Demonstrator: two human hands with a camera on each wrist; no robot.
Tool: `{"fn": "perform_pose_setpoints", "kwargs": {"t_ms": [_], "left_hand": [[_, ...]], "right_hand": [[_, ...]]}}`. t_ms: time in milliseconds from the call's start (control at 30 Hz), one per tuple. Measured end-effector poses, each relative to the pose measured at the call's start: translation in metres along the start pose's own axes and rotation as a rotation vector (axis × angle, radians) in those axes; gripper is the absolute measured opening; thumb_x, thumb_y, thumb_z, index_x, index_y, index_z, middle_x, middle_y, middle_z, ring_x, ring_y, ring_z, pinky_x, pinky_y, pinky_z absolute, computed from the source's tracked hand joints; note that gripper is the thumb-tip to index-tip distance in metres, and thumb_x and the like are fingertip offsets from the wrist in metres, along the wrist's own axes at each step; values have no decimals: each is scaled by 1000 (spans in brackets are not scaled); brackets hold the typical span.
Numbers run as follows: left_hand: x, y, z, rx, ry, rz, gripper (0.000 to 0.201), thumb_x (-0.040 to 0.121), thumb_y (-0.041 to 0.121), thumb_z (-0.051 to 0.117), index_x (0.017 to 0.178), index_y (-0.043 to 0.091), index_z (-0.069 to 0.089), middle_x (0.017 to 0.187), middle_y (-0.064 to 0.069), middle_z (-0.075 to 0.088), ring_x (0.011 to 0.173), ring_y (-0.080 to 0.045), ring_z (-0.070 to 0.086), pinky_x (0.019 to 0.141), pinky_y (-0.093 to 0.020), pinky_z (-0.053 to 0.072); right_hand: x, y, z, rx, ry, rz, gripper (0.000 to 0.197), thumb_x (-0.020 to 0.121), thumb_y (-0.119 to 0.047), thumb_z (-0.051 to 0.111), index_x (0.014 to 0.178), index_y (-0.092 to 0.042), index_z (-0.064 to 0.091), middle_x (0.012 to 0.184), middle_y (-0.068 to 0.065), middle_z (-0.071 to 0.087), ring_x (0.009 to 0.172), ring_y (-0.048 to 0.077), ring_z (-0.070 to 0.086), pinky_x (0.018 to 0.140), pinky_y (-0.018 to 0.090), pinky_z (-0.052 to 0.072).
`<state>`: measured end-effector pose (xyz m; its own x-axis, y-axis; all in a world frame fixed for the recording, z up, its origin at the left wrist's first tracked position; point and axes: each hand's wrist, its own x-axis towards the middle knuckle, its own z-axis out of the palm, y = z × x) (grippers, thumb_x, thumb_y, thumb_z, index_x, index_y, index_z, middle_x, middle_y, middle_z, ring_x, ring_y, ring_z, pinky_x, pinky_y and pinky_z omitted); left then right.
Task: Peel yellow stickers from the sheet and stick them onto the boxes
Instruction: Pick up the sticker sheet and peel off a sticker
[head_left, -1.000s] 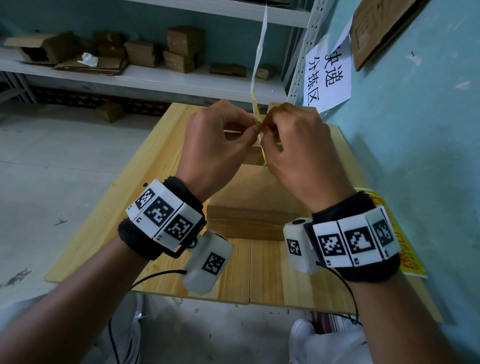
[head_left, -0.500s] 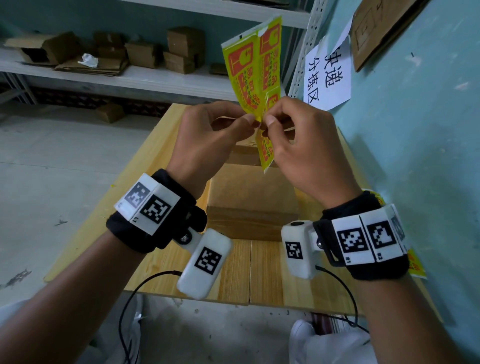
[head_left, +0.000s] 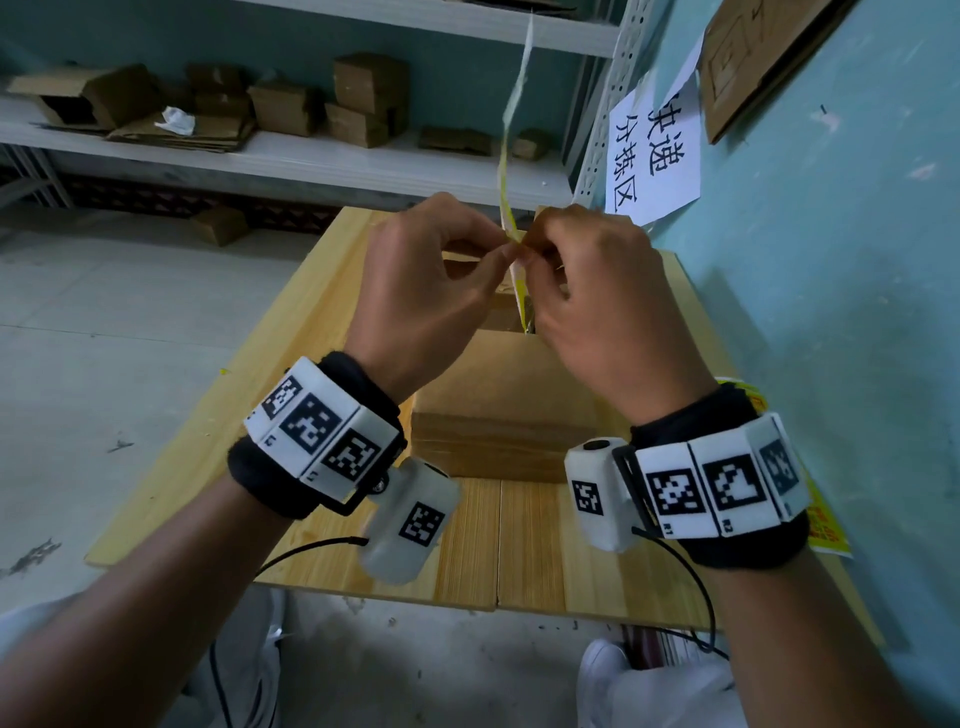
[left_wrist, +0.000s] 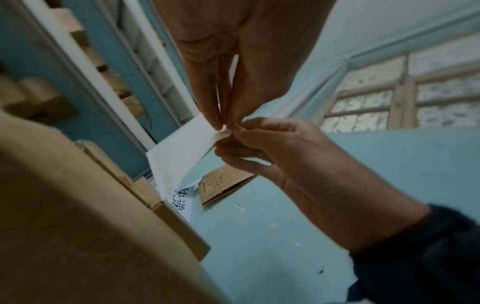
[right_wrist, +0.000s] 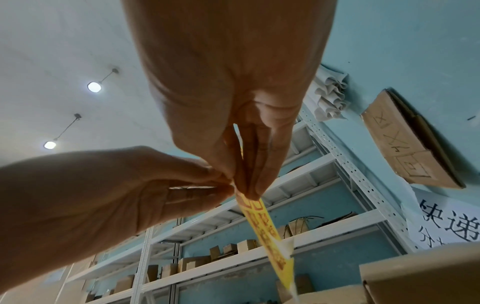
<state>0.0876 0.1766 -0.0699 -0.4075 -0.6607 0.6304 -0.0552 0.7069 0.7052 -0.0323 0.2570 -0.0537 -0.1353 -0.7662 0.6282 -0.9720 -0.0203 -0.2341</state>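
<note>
Above the cardboard box on the wooden table, both hands hold a long sticker sheet upright and edge-on in the head view. My left hand pinches its lower part between thumb and fingertips. My right hand pinches it from the other side, fingertip to fingertip with the left. The left wrist view shows the sheet's white backing. Its yellow printed face shows in the right wrist view. Whether a sticker's corner has lifted is hidden by the fingers.
A second yellow sticker sheet lies at the table's right edge by the blue wall. A white paper sign and a cardboard piece hang on that wall. Shelves behind the table hold several small cardboard boxes.
Half a second ago the sheet faced me, showing its yellow print; it has turned back edge-on. Both hands kept their pinch and shifted only slightly.
</note>
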Motion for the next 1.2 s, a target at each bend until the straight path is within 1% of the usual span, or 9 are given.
{"fn": "perform_pose_setpoints", "kwargs": {"t_ms": [167, 433, 600, 667, 767, 833, 933, 1067, 1200], "left_hand": [[-2, -1, 3, 114, 0, 92, 10, 86, 8, 69, 94, 5, 73, 94, -5, 67, 84, -10, 66, 74, -22, 57], [-3, 0, 4, 85, -15, 91, 9, 87, 9, 69, 93, 4, 72, 93, -5, 67, 83, -9, 66, 72, -20, 57], [3, 3, 0, -226, -46, -176, 16, 96, 15, 59, 99, 0, 62, 99, -9, 70, 84, -14, 72, 74, -34, 61], [4, 8, -4, -454, -49, -310, 13, 100, 13, 50, 100, 1, 55, 99, -11, 69, 83, -19, 73, 71, -33, 60], [5, 16, -9, -665, -53, -449, 12, 103, 15, 43, 104, 6, 49, 98, -11, 70, 82, -25, 74, 68, -34, 61], [6, 17, -11, -726, -56, -493, 12, 104, 17, 41, 103, 8, 48, 96, -11, 71, 83, -28, 74, 68, -36, 61], [6, 13, -12, -749, -42, -543, 13, 104, 19, 40, 102, 9, 48, 93, -8, 71, 78, -23, 72, 64, -33, 58], [6, 14, -10, -731, -110, -573, 24, 101, 20, 49, 118, 4, 54, 94, -5, 73, 79, -18, 73, 65, -27, 57], [-1, 15, -4, -712, -272, -550, 34, 90, 6, 64, 122, -2, 54, 104, -15, 74, 92, -28, 73, 81, -32, 60]], "right_hand": [[-5, -3, 1, -107, -35, -21, 13, 97, -12, 55, 104, -7, 64, 95, 8, 62, 81, 11, 43, 74, 23, 33], [-4, 0, 2, -123, -21, 2, 12, 97, -18, 55, 97, -9, 63, 87, -1, 52, 79, 11, 43, 71, 25, 35], [1, 13, -3, 207, 97, 69, 16, 97, -22, 55, 94, -10, 66, 90, 1, 68, 81, 13, 64, 74, 37, 53], [1, 18, -5, 249, 128, 86, 18, 96, -27, 58, 105, -12, 64, 105, 2, 65, 99, 11, 61, 85, 31, 53], [-1, 26, -5, 284, 118, 227, 50, 90, -38, 67, 131, -17, 48, 134, 3, 50, 121, 8, 43, 95, 12, 38], [-2, 27, -5, 486, 60, 405, 61, 88, -39, 72, 137, -20, 41, 136, -1, 52, 123, 6, 49, 100, 18, 43], [0, 33, -5, 678, 127, 539, 46, 86, -23, 76, 126, -15, 54, 115, 3, 68, 106, 13, 66, 94, 38, 56], [0, 38, -5, 695, 282, 549, 36, 85, -13, 73, 115, -17, 53, 110, 9, 68, 96, 16, 71, 84, 39, 60], [0, 38, -3, 640, 396, 541, 35, 87, -16, 69, 113, -25, 46, 110, 9, 66, 97, 14, 69, 88, 40, 58]]}}
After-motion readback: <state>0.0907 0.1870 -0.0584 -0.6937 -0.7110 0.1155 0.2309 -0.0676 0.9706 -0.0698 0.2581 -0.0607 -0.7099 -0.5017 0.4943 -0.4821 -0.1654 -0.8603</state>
